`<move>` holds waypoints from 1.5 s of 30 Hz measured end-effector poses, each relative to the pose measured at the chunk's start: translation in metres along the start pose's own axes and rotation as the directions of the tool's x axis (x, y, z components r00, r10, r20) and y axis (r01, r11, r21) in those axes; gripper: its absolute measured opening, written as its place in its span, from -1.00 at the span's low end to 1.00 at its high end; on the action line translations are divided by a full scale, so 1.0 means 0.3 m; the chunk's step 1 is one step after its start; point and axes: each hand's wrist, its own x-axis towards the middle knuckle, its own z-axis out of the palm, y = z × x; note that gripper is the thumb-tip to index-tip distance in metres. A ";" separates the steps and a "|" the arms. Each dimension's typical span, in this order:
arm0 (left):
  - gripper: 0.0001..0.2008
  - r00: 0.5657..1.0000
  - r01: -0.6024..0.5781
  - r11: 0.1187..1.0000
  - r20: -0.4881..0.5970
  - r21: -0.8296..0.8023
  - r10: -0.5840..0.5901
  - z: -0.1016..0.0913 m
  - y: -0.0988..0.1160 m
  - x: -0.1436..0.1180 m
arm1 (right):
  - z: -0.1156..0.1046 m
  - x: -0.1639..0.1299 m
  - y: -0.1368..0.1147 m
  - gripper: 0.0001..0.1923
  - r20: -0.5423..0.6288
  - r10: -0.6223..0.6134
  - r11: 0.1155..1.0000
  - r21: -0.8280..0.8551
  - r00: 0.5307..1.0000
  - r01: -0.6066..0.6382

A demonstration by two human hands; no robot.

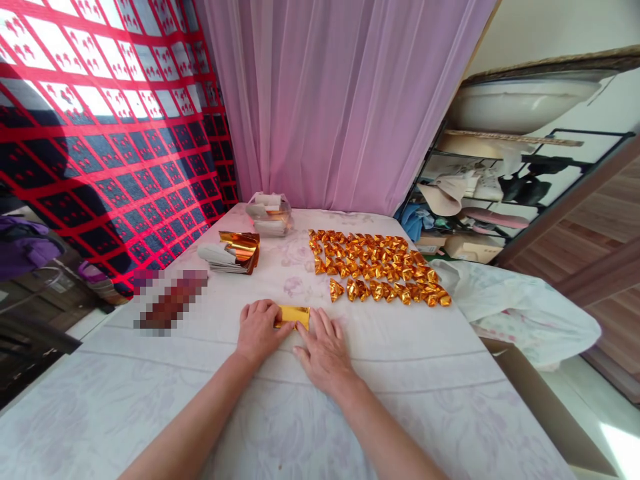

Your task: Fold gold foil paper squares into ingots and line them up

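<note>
A folded strip of shiny gold foil paper (294,317) lies flat on the tablecloth between my hands. My left hand (263,327) covers its left end, fingers curled over it and the thumb at its lower edge. On the right, my right hand (324,343) rests with fingers stretched out and spread, the index finger touching the lower right part of the strip. Beyond the right hand, several folded gold foil ingots (370,257) sit in rows. To the far left of the strip stands a stack of loose foil sheets (235,253), grey on one side and gold on the other.
A clear plastic bag (270,215) with more papers stands at the table's back. A blurred-out reddish patch (173,303) lies at the left. Lilac curtain (320,100) hangs behind. A shoe rack (480,180) and a white plastic bag (530,313) are to the right, beside the table's edge.
</note>
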 end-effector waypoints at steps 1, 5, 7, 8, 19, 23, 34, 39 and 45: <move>-0.73 1.000 0.009 1.000 0.002 0.012 -0.009 0.001 0.004 0.001 | -0.004 0.000 0.000 -0.45 0.008 0.000 1.000 0.008 1.000 0.000; -0.71 0.999 0.029 0.999 0.017 0.029 -0.029 0.005 0.008 0.001 | -0.017 0.000 0.004 -0.43 0.041 -0.012 1.000 0.026 0.999 0.011; -0.73 1.000 0.023 1.000 0.019 0.013 -0.023 0.006 0.007 0.000 | -0.014 0.000 0.009 -0.44 0.037 -0.020 1.000 0.015 0.999 0.019; -0.73 1.000 0.019 1.000 0.018 0.005 -0.019 0.005 0.006 0.000 | -0.011 -0.001 0.012 -0.44 0.029 -0.024 1.000 0.002 0.999 0.024; -0.95 0.996 -0.017 0.989 0.079 -0.148 0.029 -0.003 -0.046 -0.003 | 0.030 -0.011 0.039 -0.48 -0.048 -0.069 0.995 -0.081 0.996 0.065; -0.94 0.992 -0.038 0.976 0.109 -0.212 0.063 -0.014 -0.074 -0.006 | 0.045 -0.020 0.050 -0.49 -0.081 -0.114 0.988 -0.109 0.990 0.105; -0.84 0.984 0.014 0.966 0.174 -0.259 0.032 -0.022 -0.069 -0.014 | 0.069 -0.035 0.075 -0.56 -0.297 -0.244 0.963 -0.184 0.923 0.195; -0.84 0.988 0.008 0.970 0.151 -0.244 0.029 -0.018 -0.065 -0.016 | 0.056 -0.025 0.042 -0.42 -0.311 -0.328 0.942 -0.184 0.892 0.282; -0.87 0.988 -0.001 0.972 0.152 -0.237 0.038 -0.019 -0.067 -0.015 | 0.089 -0.029 0.010 -0.50 -0.187 -0.342 0.936 -0.155 0.921 0.316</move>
